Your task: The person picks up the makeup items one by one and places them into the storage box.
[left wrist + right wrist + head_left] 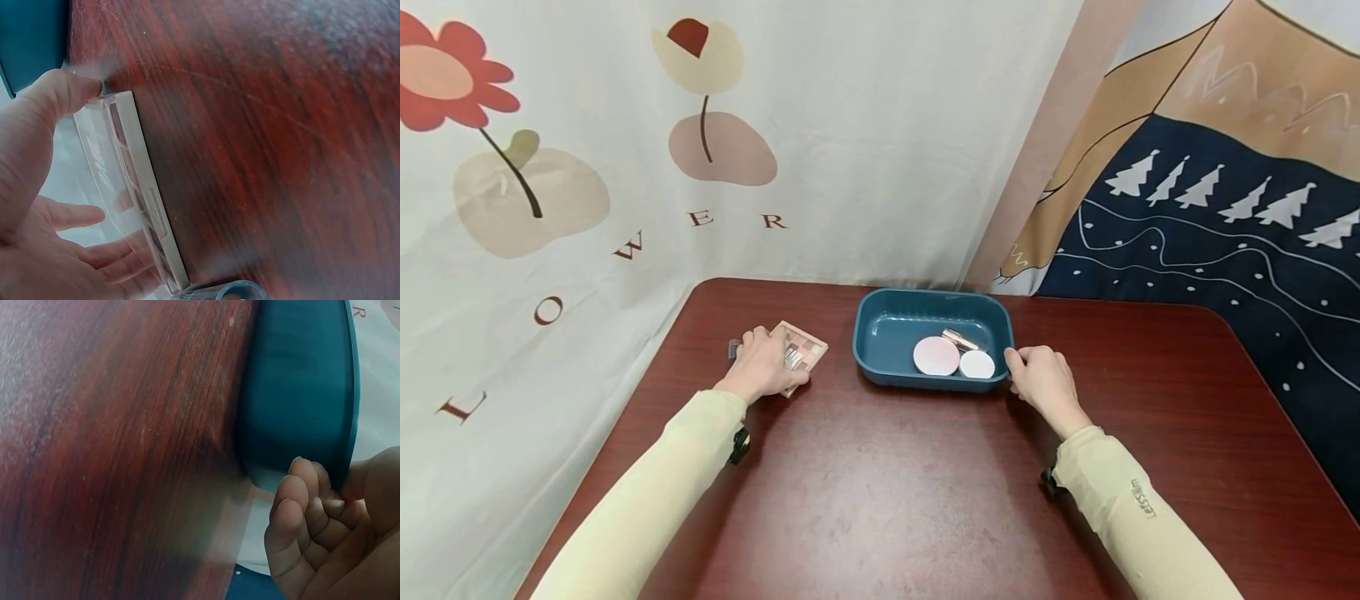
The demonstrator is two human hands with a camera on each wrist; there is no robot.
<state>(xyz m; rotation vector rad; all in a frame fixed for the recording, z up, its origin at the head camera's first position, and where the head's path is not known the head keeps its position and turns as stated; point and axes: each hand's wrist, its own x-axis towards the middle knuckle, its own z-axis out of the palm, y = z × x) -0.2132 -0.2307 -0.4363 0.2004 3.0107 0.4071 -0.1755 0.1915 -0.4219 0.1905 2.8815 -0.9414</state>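
Note:
On the left of the table, my left hand (762, 363) spans an eyeshadow palette (808, 348), gripping it between thumb and fingers. The left wrist view shows the palette's clear lid (103, 156) and pale edge close over the wood, the thumb at one end. My right hand (1043, 379) pinches the rim of a blue plastic basin (880, 377) at its front right corner; in the right wrist view the thumb lies over the rim and curled fingers (289, 515) sit against the outer wall. Inside the basin lie a pink round compact (936, 356), a white round compact (977, 364) and a shiny lipstick-like tube (962, 340).
A small greyish cylinder (733, 348) stands just left of my left hand, its round end (242, 291) showing in the left wrist view. The dark red table (865, 500) ends at a printed curtain (865, 167) behind the basin.

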